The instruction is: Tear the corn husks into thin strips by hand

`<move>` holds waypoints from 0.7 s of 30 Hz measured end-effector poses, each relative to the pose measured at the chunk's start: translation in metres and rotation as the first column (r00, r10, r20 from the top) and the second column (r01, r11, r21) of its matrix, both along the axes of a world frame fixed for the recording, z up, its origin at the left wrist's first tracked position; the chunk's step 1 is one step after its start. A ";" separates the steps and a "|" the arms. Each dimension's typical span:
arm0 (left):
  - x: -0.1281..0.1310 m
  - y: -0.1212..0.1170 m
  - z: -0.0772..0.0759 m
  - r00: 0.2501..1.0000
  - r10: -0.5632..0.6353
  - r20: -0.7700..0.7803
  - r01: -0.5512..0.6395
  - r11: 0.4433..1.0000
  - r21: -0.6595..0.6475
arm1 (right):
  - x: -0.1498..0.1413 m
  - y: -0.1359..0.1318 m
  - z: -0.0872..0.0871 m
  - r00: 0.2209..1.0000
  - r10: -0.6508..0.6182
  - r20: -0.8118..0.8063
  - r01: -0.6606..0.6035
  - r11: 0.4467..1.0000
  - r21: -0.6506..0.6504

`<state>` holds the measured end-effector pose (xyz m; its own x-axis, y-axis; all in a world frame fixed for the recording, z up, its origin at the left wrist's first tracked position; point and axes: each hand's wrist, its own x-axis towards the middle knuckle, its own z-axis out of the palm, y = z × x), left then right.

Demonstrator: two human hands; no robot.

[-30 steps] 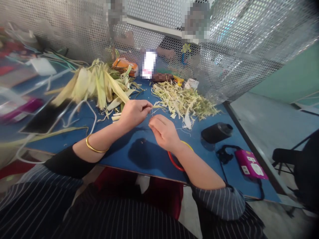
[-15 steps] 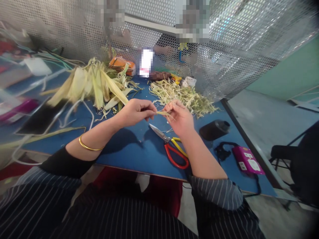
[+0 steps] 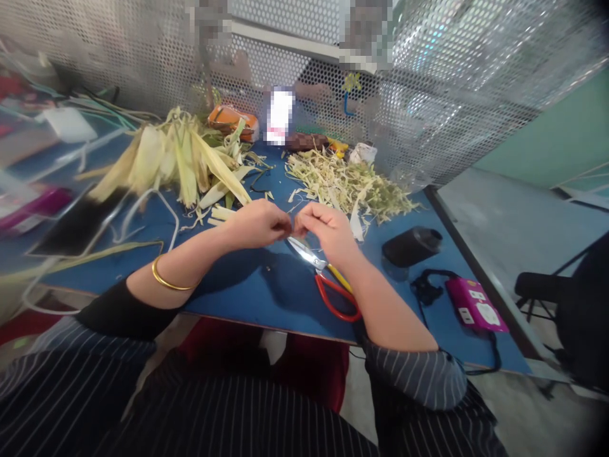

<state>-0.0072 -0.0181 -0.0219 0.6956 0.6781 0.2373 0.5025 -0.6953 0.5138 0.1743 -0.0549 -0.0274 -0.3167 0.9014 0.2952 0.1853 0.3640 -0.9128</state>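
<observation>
Blue tabletop; scissors lie toward its front edge, beside the right hand; both it and the left hand pinch closed, contents unclear; behind, husk shreds, long husks leftward.

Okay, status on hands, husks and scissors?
Left hand, right hand: fingertips pinched, close together; grip contents unclear. Husks piled beyond left, shreds beyond right. Scissors near right hand, partly covered.

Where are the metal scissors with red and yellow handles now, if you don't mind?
In the head view, the scissors lie right of centre on the blue tabletop, beside the bare right hand.
</observation>
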 end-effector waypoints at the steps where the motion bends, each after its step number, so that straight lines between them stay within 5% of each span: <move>1: -0.002 -0.001 0.004 0.995 -0.097 0.023 0.099 0.988 -0.115 | 0.005 0.005 0.000 0.996 0.027 -0.089 -0.036 0.995 -0.095; 4: -0.005 -0.001 0.014 0.965 -0.100 0.243 0.186 0.914 -0.362 | 0.012 0.017 -0.003 0.937 0.012 -0.349 -0.108 0.961 -0.256; 10: 0.004 0.007 -0.001 0.798 0.346 0.494 -0.152 0.908 -0.391 | -0.009 0.012 -0.020 0.885 -0.067 -0.460 -0.037 0.976 -0.213; 15: 0.009 0.003 -0.015 0.848 0.390 0.360 -0.386 0.919 -0.085 | -0.027 -0.012 -0.020 0.980 -0.160 -0.120 0.172 0.981 0.095; 21: 0.011 -0.004 -0.012 0.919 0.365 0.147 -0.386 0.909 0.155 | -0.023 -0.014 -0.016 0.982 -0.172 0.080 0.151 0.963 0.222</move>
<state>0.0040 -0.0221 -0.0344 0.3594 0.8234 0.4391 0.6907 -0.5511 0.4681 0.1513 -0.0690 -0.0434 -0.2091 0.8619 0.4620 0.3416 0.5071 -0.7913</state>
